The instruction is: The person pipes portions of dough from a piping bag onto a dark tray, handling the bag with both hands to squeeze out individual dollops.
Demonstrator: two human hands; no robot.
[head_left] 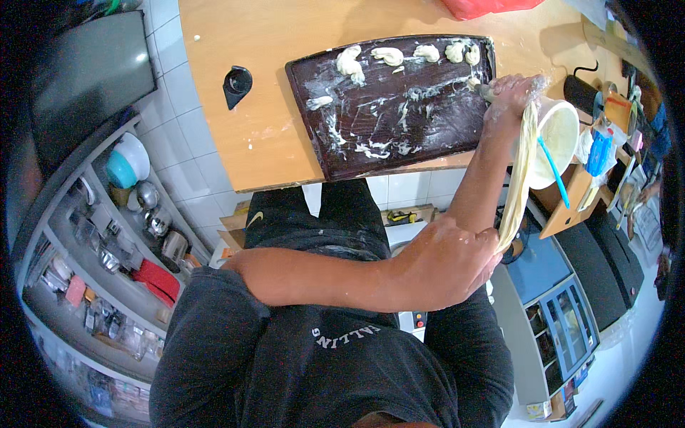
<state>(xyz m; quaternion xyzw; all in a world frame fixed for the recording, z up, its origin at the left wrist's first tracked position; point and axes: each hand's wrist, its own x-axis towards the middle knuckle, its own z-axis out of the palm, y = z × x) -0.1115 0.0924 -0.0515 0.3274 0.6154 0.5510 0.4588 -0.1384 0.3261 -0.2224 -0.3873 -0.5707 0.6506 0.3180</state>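
Note:
My right hand [510, 103] is closed round the front of a pale, twisted piping bag [524, 175]. Its metal nozzle [486, 91] points left, at the right edge of a dark baking tray [389, 118]. Crossing over my right forearm, my left hand [460, 264] grips the bag's tail end, with its fingertips partly hidden. Along the tray's far side lie several cream-coloured blobs of dough [387, 55], and white smears cover much of its surface. A white tub [565, 135] with a light blue spatula [553, 171] stands just right of the bag.
On the wooden table [264, 150], a small black cup-like object [237, 87] lies left of the tray. A red plastic bag [485, 7] is at the far edge. Shelves of kitchenware [107, 242] stand at left, below a dark screen [93, 93]. Tools crowd the right side.

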